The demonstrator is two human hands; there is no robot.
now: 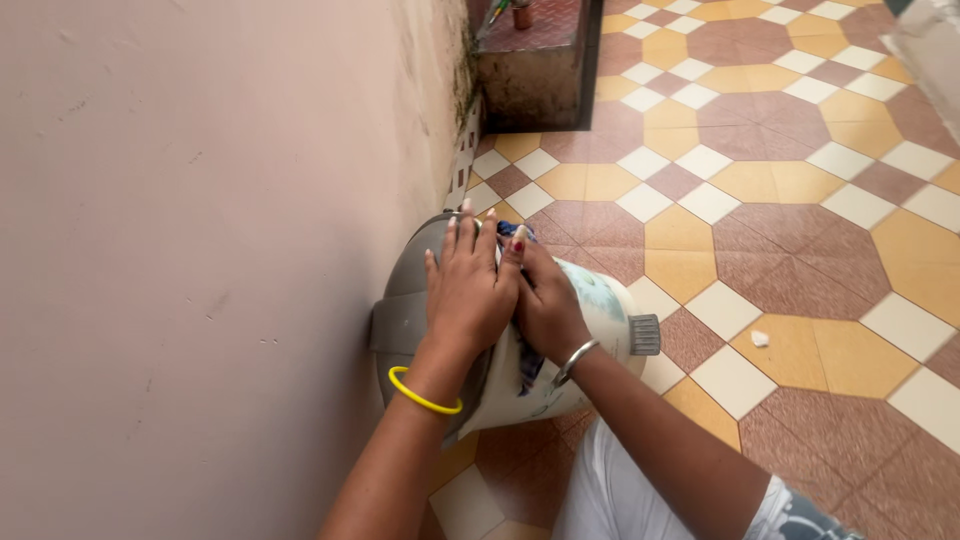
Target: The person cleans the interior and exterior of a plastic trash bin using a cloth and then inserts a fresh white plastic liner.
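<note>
Head view: both hands are seen from above, pressed onto a plastic bin beside a wall.
Bin [600, 310]: white-bodied, with faint printed decoration; it is stood on the tiled floor [780, 200], close against the pink wall [200, 250].
Lid [410, 300]: grey, domed, with a side tab; it is seated on the bin's near half.
Cloth [515, 232]: dark blue fabric is glimpsed at the rim beneath the fingers; how much is inside cannot be told.
Left hand [468, 290]: laid flat, fingers spread, palm down across lid and rim; nothing is closed in it.
Right hand [545, 305]: fingers are curled over the rim by the cloth, possibly pinching it, though the fingertips are hidden.
Bangles: a yellow bangle [425, 395] is worn on the left wrist, a silver bangle [575, 360] on the right.
Handling: thin moulded plastic is judged light, fairly stiff and smooth, so slippery under a flat palm. The grey side handle [645, 335] and the rim are judged the surest holds.
Nearby: a white scrap [760, 338] is lying on a tile, well apart.
</note>
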